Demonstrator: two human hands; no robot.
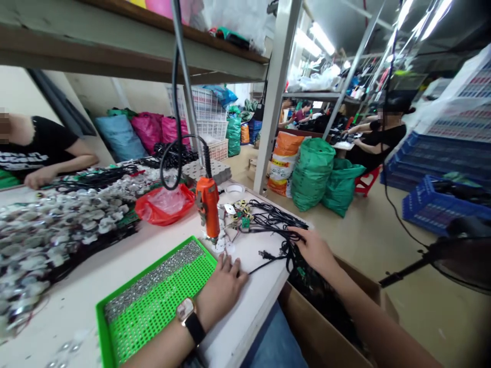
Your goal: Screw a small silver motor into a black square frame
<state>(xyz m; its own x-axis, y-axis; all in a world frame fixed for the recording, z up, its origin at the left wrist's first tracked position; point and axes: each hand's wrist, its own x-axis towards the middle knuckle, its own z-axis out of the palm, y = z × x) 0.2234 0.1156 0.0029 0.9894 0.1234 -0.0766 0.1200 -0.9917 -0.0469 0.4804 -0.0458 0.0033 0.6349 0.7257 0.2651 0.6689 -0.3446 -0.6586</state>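
My right hand (314,250) grips a bundle of black cables (272,220) with small green circuit boards, spread across the white workbench (253,266). My left hand (224,289) rests flat on the bench, fingertips beside small white round parts (226,248). A gold-faced wristwatch (187,314) sits on that wrist. An orange electric screwdriver (207,209) hangs upright just beyond those fingers, its tip near the white parts. A green perforated tray (161,296) lies left of my left hand. Further left is a large heap of round silvery-white pieces with dark wires (57,235).
A red plastic bag (164,204) lies behind the tray. Below my right arm, a cardboard box (326,317) holds dark cables. A co-worker's arm (57,171) reaches in at left. Green sacks (312,174), blue crates (437,204) and seated people (376,138) fill the floor beyond.
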